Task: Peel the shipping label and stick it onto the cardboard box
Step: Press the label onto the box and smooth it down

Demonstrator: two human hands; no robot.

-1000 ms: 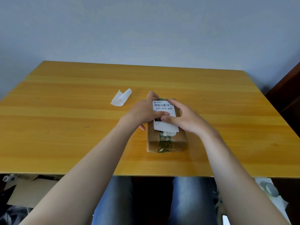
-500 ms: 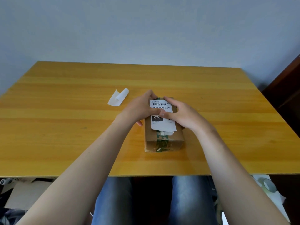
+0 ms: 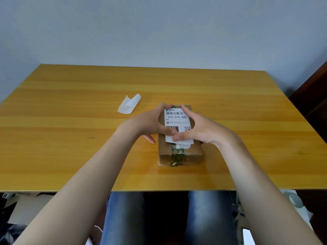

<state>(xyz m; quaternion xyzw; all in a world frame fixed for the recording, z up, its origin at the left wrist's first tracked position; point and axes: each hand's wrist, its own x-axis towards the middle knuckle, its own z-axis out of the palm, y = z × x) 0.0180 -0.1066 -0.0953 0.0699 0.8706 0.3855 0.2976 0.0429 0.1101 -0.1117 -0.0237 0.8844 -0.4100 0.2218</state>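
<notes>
A small brown cardboard box (image 3: 192, 152) with green printed tape stands in the middle of the wooden table. The white shipping label (image 3: 177, 119), with a barcode and "070-070-A80", lies flat on the box's top. My left hand (image 3: 150, 123) rests along the label's left side and my right hand (image 3: 200, 128) along its right side. Both thumbs press on the label's near part, their tips almost touching. The index fingers reach to the label's far corners. The fingers are spread and grip nothing.
A curled white backing sheet (image 3: 130, 104) lies on the table (image 3: 70, 138) to the far left of the box. A roll of tape (image 3: 294, 199) sits below the table edge at the right. Flat cardboard (image 3: 21, 207) lies on the floor at the left.
My thumbs have slid toward me along the label, uncovering the barcode and the number. The index fingers have moved out to the far corners.
</notes>
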